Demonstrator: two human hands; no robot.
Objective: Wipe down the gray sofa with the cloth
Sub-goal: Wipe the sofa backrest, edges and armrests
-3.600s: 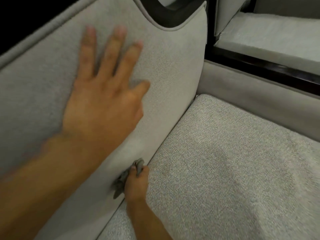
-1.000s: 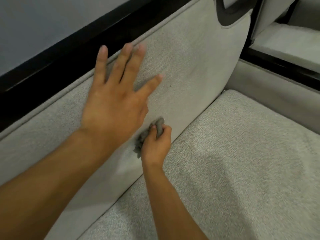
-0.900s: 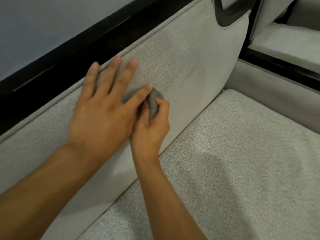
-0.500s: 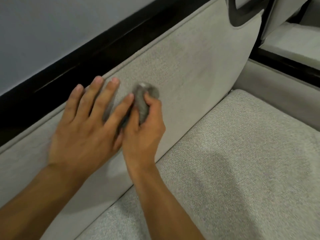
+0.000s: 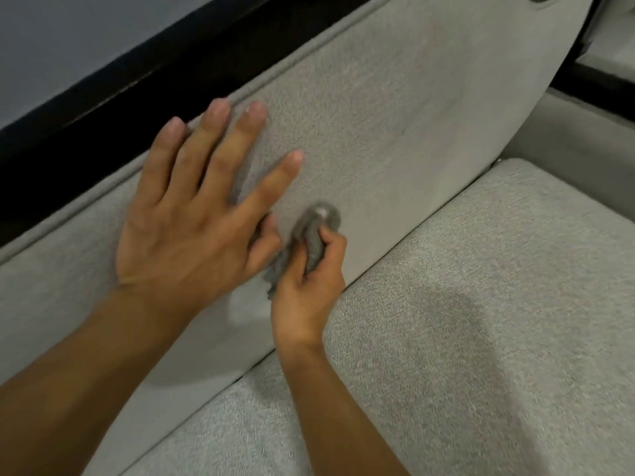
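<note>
The gray sofa fills the view: its back cushion point(image 5: 395, 108) slants across the upper half and the seat cushion point(image 5: 481, 321) lies at the lower right. My right hand point(image 5: 309, 286) is shut on a small bunched gray cloth point(image 5: 309, 235), pressing it against the lower part of the back cushion just above the seat crease. My left hand point(image 5: 199, 207) lies flat and open on the back cushion, fingers spread, just left of the cloth.
A black frame strip point(image 5: 137, 63) runs along the top of the back cushion, with a gray wall point(image 5: 68, 36) behind it. The sofa's side section point(image 5: 567, 132) and a dark rail point(image 5: 611, 84) sit at the upper right.
My right hand has slid the cloth down the back cushion toward the seat crease. My left hand has shifted up and right with its fingers spread wider.
</note>
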